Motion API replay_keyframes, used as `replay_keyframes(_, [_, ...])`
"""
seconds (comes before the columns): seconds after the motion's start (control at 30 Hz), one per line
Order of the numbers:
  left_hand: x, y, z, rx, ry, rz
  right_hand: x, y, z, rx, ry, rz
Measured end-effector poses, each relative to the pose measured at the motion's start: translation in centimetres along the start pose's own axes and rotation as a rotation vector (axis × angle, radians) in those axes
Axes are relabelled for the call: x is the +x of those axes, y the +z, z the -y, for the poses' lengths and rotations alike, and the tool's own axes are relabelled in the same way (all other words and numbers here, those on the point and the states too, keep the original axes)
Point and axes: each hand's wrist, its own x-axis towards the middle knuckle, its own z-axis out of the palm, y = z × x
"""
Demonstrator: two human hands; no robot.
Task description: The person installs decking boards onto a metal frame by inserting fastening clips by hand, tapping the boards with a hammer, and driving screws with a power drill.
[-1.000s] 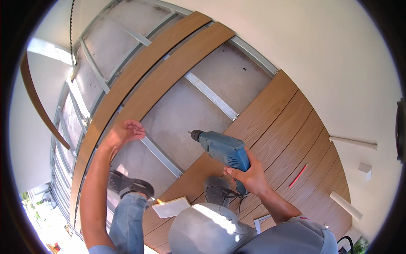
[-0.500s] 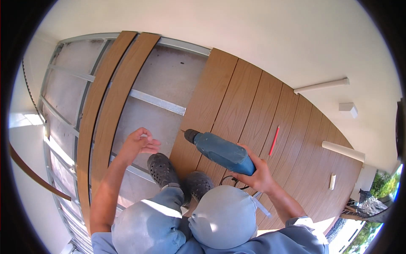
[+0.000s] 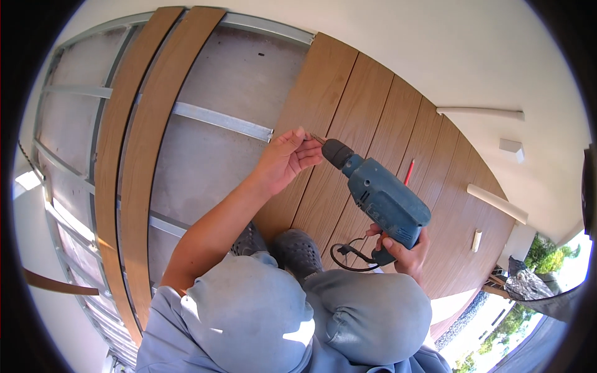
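Note:
My right hand [image 3: 404, 252] grips the handle of a blue corded drill [image 3: 385, 199], whose black chuck points up and left. My left hand [image 3: 291, 155] is raised at the tip of the bit [image 3: 317, 138], thumb and forefinger pinched on something too small to make out, the other fingers loosely curled. Below the drill are laid brown wood-grain planks [image 3: 334, 81], with a red pencil [image 3: 410, 171] lying on them, partly behind the drill. Two long brown boards [image 3: 165, 74] lie side by side across the metal frame [image 3: 217, 118], left of my left hand.
My knees and dark perforated shoes [image 3: 293, 248] are low in view. A white wall [image 3: 485, 68] bounds the planks, with white pipes [image 3: 497, 202] and a small white box [image 3: 511, 149] along it. A loose brown strip [image 3: 59, 283] sits at lower left. Greenery shows at lower right.
My left hand has moved up and right from beside the loose boards to the drill's tip. The drill has turned to point more upward. My view has swung toward the laid planks.

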Motion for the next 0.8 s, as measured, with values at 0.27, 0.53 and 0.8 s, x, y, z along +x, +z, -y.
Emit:
replay_keyframes(0.27, [0.1, 0.4, -0.6, -0.034, 0.025, 0.008, -0.2, 1.2, 1.1, -0.021, -0.006, -0.025])
replay_keyframes(0.53, [-1.5, 0.6, -2.2, 0.141, 0.037, -0.079, 0.4, 2.5, 7.0, -0.246, 0.066, 0.059])
replay_keyframes(0.8, [-1.2, 0.3, -2.2, -0.082, 0.043, -0.096, 4.1, 6.2, 15.1, -1.094, -0.243, 0.379])
